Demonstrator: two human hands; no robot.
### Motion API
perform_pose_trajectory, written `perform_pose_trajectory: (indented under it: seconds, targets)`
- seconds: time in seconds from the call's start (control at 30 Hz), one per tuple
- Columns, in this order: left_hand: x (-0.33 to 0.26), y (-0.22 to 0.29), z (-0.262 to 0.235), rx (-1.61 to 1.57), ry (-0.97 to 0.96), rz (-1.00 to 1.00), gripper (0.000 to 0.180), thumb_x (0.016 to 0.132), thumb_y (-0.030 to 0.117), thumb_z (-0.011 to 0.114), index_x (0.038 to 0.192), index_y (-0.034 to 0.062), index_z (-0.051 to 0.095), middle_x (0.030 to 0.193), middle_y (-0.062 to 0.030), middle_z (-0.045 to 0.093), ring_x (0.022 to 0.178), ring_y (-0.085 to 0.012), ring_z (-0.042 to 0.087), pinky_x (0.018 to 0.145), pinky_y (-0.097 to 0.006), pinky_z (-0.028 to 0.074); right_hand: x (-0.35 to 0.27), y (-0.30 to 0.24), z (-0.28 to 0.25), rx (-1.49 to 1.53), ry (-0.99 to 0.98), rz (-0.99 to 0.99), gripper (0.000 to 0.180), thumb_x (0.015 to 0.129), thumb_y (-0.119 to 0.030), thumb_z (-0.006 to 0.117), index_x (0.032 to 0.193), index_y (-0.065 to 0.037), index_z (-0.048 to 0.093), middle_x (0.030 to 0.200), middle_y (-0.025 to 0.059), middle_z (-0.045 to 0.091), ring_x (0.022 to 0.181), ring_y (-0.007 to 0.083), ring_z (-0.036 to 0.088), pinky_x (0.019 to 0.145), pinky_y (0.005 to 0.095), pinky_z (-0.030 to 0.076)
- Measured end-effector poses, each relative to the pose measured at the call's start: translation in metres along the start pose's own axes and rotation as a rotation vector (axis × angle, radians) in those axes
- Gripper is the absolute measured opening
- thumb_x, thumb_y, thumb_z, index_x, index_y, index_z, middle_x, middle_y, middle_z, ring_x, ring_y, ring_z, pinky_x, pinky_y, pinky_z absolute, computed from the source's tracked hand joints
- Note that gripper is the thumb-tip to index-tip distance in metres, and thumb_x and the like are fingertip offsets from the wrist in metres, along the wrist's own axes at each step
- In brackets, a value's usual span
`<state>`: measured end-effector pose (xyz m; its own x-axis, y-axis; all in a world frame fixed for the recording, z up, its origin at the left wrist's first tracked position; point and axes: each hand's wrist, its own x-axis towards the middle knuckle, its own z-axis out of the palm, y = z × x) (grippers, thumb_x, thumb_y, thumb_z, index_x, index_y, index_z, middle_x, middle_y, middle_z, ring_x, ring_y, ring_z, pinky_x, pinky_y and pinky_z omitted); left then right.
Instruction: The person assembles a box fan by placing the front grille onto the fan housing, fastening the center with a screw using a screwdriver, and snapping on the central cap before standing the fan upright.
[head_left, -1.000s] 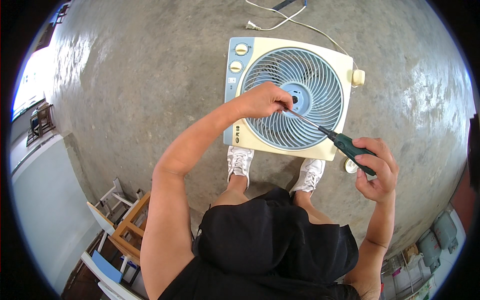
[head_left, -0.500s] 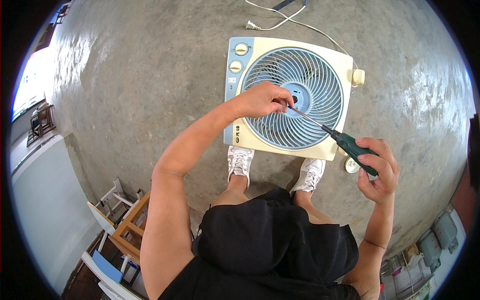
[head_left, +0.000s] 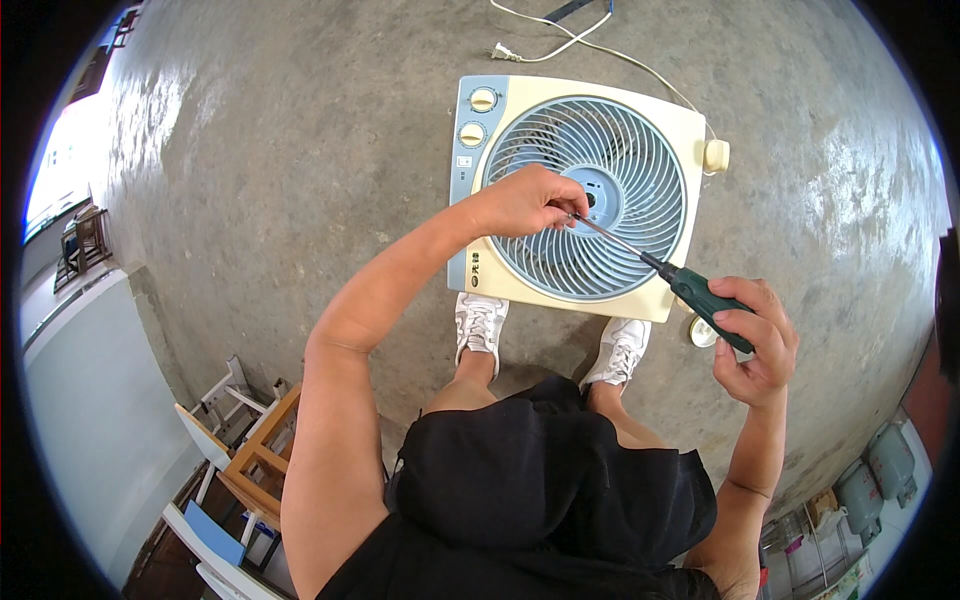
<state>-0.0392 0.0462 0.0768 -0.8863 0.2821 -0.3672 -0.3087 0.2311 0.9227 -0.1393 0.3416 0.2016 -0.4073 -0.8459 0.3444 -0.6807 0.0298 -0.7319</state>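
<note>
A cream and blue box fan (head_left: 665, 292) lies on its back on the concrete floor, its round slatted grille facing up. My right hand (head_left: 757, 340) grips the dark green handle of a screwdriver (head_left: 700, 297), whose long shaft slants up and left over the grille. Close to the grille's blue hub (head_left: 606, 212), my left hand (head_left: 535, 203) pinches its fingers together at the screwdriver's tip. Whatever tiny thing may lie between those fingers is too small to make out. Two cream knobs (head_left: 483, 99) sit on the fan's blue side strip.
A white power cord (head_left: 655, 75) with its plug (head_left: 503, 52) trails behind the fan. Beside the near right corner lies a small round cream part (head_left: 703, 331). My white shoes (head_left: 482, 322) stand at the fan's near edge. A wooden chair (head_left: 262, 458) is at lower left.
Both hands and the screwdriver stay nearly in place. The screwdriver's tip has shifted very slightly left toward my left fingertips.
</note>
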Motion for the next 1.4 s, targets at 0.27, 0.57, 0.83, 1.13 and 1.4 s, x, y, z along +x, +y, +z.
perform_pose_trajectory:
  seconds: [0.27,0.57,0.83,1.13,1.4]
  targets:
    - [0.001,-0.003,0.001,0.012,-0.022,0.009,0.019,0.082,-0.008,0.058,0.098,-0.0028,0.065,0.087,-0.0103,0.072,0.079,-0.0151,0.070,0.074,-0.027,0.055,0.000,-0.001,0.000,0.012,0.003,0.012,0.035,0.062,0.006,0.061,0.095,-0.003,0.059,0.103,0.0209,0.066,0.072,0.0261,0.061,0.061,0.0325,0.049]
    - [0.001,-0.003,0.001,-0.011,-0.035,-0.005,0.018,0.083,-0.007,0.057,0.098,-0.0026,0.065,0.086,-0.0095,0.072,0.080,-0.0140,0.069,0.075,-0.027,0.054,-0.001,0.000,0.000,0.016,0.001,0.028,0.034,0.062,0.005,0.062,0.095,-0.003,0.059,0.104,0.0204,0.066,0.072,0.0264,0.062,0.061,0.0327,0.050]
    - [0.005,0.002,0.000,0.081,-0.078,0.022,0.021,0.081,-0.008,0.057,0.100,0.0000,0.065,0.086,-0.0109,0.071,0.081,-0.0186,0.069,0.073,-0.031,0.053,0.003,0.008,-0.011,0.113,-0.091,0.118,0.032,0.066,0.004,0.057,0.097,-0.002,0.059,0.106,0.0195,0.065,0.084,0.0268,0.063,0.072,0.0343,0.050]
    - [0.009,-0.006,-0.001,0.318,0.059,0.136,0.022,0.082,-0.002,0.062,0.103,0.0045,0.065,0.088,-0.0131,0.070,0.080,-0.0280,0.068,0.071,-0.036,0.051,0.031,0.011,0.003,0.164,0.046,0.361,0.031,0.074,0.003,0.057,0.104,0.000,0.056,0.106,0.0165,0.066,0.092,0.0233,0.065,0.084,0.0302,0.050]
    - [0.008,-0.010,-0.001,0.523,0.120,0.231,0.019,0.081,0.002,0.065,0.100,0.0056,0.064,0.086,-0.0138,0.068,0.080,-0.0324,0.065,0.068,-0.040,0.050,0.046,-0.003,0.005,0.055,0.052,0.415,0.028,0.077,0.003,0.059,0.105,0.000,0.057,0.098,0.0128,0.067,0.085,0.0188,0.065,0.078,0.0276,0.050]
